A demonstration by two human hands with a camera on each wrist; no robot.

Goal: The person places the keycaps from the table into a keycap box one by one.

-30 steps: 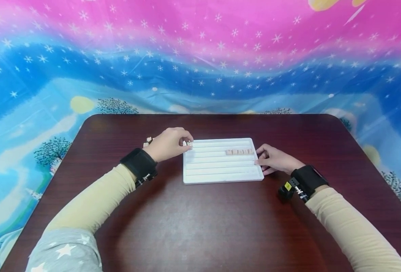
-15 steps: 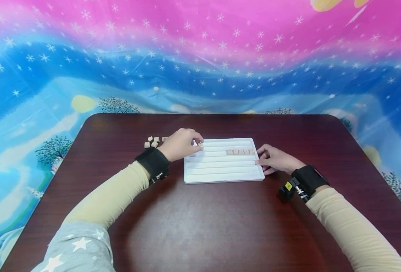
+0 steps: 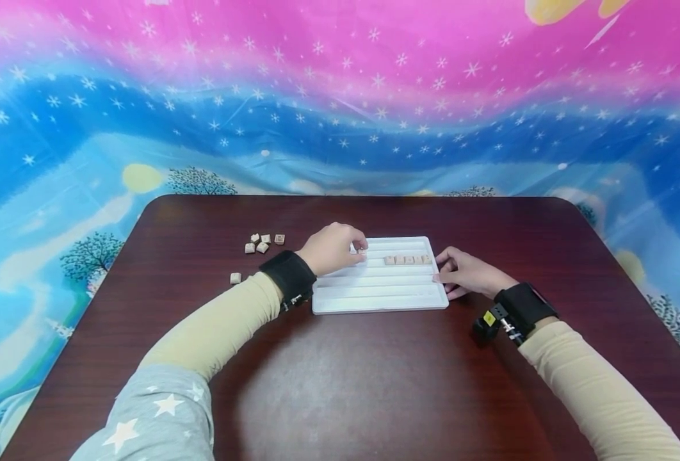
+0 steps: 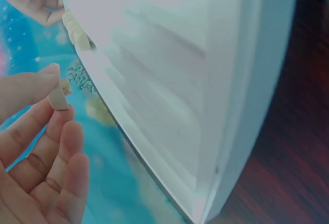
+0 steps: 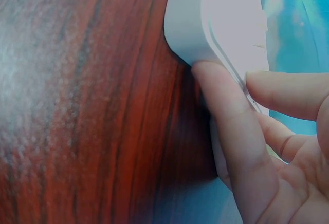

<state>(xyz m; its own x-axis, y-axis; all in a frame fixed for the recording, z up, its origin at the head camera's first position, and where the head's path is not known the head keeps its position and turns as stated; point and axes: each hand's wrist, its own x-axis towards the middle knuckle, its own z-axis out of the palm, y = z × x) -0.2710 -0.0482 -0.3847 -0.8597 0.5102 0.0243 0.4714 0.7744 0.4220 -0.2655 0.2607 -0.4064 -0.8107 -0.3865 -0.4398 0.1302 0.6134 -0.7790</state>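
Between thumb and fingertips my left hand [image 3: 334,248] pinches a small beige keycap [image 4: 59,98], its stem showing in the left wrist view. That hand is over the upper left part of a white ridged tray [image 3: 380,303]. My right hand [image 3: 469,270] grips the tray's right edge, thumb on the rim and fingers against the side, as the right wrist view shows. A short row of beige keycaps [image 3: 409,260] sits on one ridge near the tray's right end. In the head view, my left fingers mostly hide the pinched keycap.
Several loose keycaps [image 3: 262,247] lie on the dark wooden table [image 3: 340,378] left of the tray. A single keycap [image 3: 235,278] lies nearer, beside the left forearm. A colourful snowflake-patterned cloth [image 3: 340,96] hangs behind the table's far edge.
My left hand has moved right across the tray with the keycap, from its left edge toward the row. The loose keycaps at left have come into view. My right hand stays put.
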